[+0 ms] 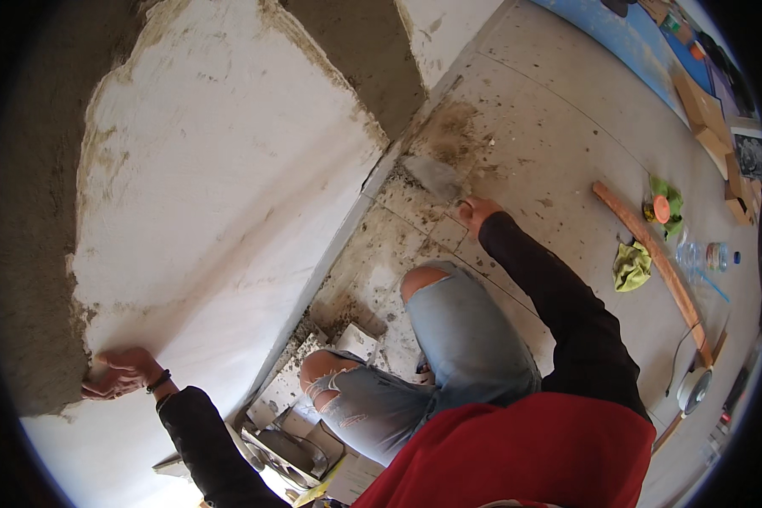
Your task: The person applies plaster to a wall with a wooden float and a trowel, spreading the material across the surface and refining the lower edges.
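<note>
My right hand [477, 212] is closed round the handle end of a trowel or scraper; its pale, broad blade [434, 176] is blurred and lies low over the dirty floor tiles beside the foot of the wall. My left hand [125, 372] is stretched out to the white wall [220, 169], fingers slightly curled and apart, next to the edge of a rough grey plaster patch [34, 254]. Nothing clear shows in its palm. Another grey patch [356, 51] runs down the wall to a point near the floor.
Crumbs and brown smears [453, 127] cover the tiles along the wall. On the right lie a long curved wooden strip [652, 245], a green cloth [632, 267], a clear bottle [691, 256] and cardboard boxes [701, 110]. A grey metal box [288, 449] stands near my left knee.
</note>
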`<state>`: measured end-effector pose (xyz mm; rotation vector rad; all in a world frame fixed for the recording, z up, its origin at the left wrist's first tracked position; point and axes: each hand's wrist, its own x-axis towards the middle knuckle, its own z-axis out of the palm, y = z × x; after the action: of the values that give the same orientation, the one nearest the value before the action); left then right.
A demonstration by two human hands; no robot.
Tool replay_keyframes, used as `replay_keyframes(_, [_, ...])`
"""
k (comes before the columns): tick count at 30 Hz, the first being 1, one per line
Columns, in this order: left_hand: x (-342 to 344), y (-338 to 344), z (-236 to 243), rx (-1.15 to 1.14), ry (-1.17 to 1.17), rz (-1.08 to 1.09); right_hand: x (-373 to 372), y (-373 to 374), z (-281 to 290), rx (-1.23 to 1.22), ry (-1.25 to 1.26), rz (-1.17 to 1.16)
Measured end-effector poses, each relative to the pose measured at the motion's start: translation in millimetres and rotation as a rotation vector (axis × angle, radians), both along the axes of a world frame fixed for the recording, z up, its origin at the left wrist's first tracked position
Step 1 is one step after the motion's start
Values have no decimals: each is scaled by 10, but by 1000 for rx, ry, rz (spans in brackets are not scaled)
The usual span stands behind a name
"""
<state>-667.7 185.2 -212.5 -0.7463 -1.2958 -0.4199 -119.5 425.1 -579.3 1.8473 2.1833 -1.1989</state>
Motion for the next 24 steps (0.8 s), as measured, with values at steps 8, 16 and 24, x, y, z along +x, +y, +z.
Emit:
replay_keyframes(8, [161, 68, 22, -27, 1, 32, -59, -564, -657, -378, 370, -784])
replay_keyframes(16, [31, 7, -21, -121, 53, 122, -1264, -610, -1038, -765, 613, -1131])
replay_keyframes(24, [8, 107, -27, -33, -142, 75, -2525, 65, -1747, -583, 747, -814])
